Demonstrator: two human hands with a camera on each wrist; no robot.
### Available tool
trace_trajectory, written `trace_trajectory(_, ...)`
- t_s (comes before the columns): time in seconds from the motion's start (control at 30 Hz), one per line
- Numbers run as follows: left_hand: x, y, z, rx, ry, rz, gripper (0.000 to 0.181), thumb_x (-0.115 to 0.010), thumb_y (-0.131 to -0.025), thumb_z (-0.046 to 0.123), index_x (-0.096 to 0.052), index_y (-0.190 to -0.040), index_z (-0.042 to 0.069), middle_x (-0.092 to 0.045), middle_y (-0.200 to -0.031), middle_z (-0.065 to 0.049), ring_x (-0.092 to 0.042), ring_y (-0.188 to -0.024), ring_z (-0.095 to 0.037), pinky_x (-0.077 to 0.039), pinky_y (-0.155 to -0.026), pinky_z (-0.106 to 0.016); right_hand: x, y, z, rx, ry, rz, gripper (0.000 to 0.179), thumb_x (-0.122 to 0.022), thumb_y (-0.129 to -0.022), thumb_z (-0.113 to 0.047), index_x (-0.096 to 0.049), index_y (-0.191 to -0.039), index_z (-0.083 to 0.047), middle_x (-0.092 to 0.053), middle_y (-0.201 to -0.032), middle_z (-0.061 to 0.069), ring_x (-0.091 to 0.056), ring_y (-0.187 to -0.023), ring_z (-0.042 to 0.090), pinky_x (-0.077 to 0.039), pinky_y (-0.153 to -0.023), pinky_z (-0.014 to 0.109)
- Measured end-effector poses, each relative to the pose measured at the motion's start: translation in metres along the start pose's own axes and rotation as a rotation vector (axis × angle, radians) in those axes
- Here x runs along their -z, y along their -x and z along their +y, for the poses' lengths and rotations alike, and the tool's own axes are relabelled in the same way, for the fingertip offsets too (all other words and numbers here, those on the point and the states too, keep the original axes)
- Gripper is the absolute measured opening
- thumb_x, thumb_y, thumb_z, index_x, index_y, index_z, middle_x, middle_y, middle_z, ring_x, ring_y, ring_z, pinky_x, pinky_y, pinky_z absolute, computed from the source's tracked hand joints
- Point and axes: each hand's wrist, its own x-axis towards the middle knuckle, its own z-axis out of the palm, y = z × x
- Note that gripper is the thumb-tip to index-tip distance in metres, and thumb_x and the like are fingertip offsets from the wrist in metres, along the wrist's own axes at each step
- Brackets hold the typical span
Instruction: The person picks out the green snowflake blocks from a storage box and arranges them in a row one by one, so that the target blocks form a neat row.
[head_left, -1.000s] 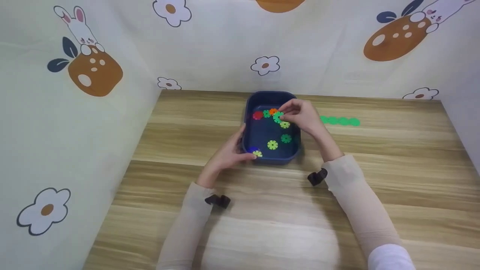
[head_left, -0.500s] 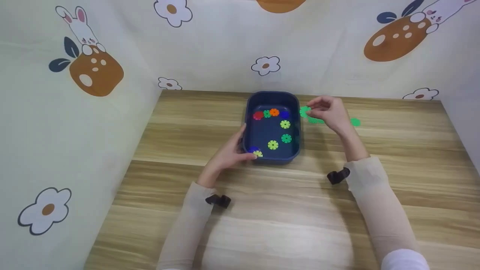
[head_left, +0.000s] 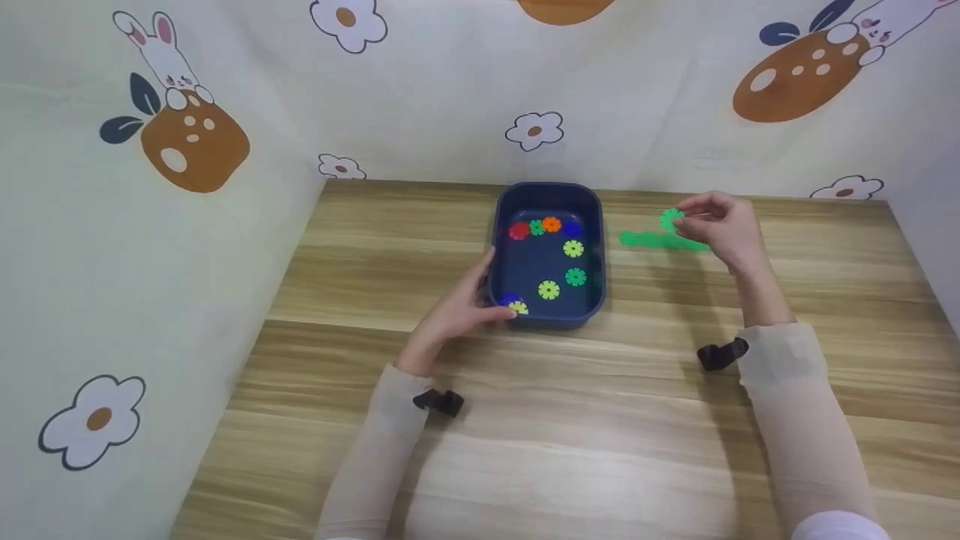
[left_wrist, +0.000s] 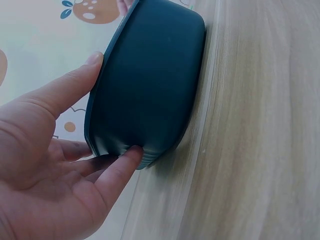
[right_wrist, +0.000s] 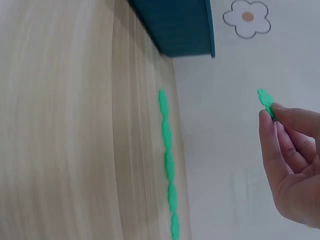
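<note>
A dark blue plastic box (head_left: 559,323) sits on the table, with several flower-shaped snowflake discs lying in it. At its near left corner, my left hand (head_left: 459,304) holds the box, thumb at the rim and fingers against the side wall, as the left wrist view shows. To the right, my right hand (head_left: 729,231) pinches a green snowflake disc (head_left: 669,220) between thumb and fingertips, raised above the table. Below it, a row of green discs (right_wrist: 169,160) lies joined or overlapping in a line; the hand and held disc partly hide it in the head view.
Inside the box are a red disc (head_left: 519,231), an orange disc (head_left: 551,224), a blue disc (head_left: 572,229), a dark green disc (head_left: 575,277) and several yellow-green ones. Behind the wooden table (head_left: 600,420) hangs a printed cloth (head_left: 442,97).
My right hand has moved right, carrying the green disc from over the box to above the green row. My left hand has stayed at the box.
</note>
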Motion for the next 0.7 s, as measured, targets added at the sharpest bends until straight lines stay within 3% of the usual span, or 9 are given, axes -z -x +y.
trace_trajectory(0.23,0.000,-0.001,0.003,-0.008,-0.024,0.001,0.106,-0.080,-0.084,0.016,-0.008,-0.162,0.016,-0.008,-0.169,-0.013,-0.025,-0.152,-0.033,-0.038,-0.118,-0.044,0.030,-0.004,0.019,-0.005,0.084,0.135,0.016,-0.070,-0.086,0.006,-0.072,-0.100,-0.002,-0.069,-0.079,-0.007,-0.069,-0.072,0.003,-0.060,-0.067,0.016)
trace_trajectory(0.37,0.000,-0.002,0.003,-0.015,-0.024,-0.003,0.106,-0.080,-0.084,0.015,-0.008,-0.162,0.015,-0.009,-0.169,-0.014,-0.027,-0.152,-0.033,-0.038,-0.118,-0.043,0.043,-0.001,0.023,-0.017,0.078,0.198,0.018,-0.069,-0.086,0.008,-0.074,-0.097,-0.005,-0.070,-0.078,-0.007,-0.069,-0.070,0.001,-0.059,-0.066,0.014)
trace_trajectory(0.63,0.000,-0.002,0.002,-0.025,-0.025,-0.007,0.107,-0.081,-0.084,0.017,-0.008,-0.162,0.014,-0.008,-0.169,-0.015,-0.027,-0.152,-0.033,-0.037,-0.119,-0.042,0.065,0.003,0.027,-0.124,0.023,0.257,0.027,-0.066,-0.084,0.012,-0.075,-0.088,-0.014,-0.071,-0.074,-0.012,-0.067,-0.068,-0.001,-0.058,-0.064,0.012)
trace_trajectory(0.7,0.000,-0.001,0.003,-0.026,-0.028,-0.010,0.107,-0.080,-0.084,0.017,-0.007,-0.162,0.014,-0.008,-0.169,-0.015,-0.026,-0.152,-0.033,-0.037,-0.119,-0.043,0.071,0.002,0.031,-0.153,0.075,0.269,0.029,-0.067,-0.085,0.009,-0.074,-0.087,-0.019,-0.070,-0.073,-0.016,-0.066,-0.068,-0.004,-0.057,-0.064,0.011)
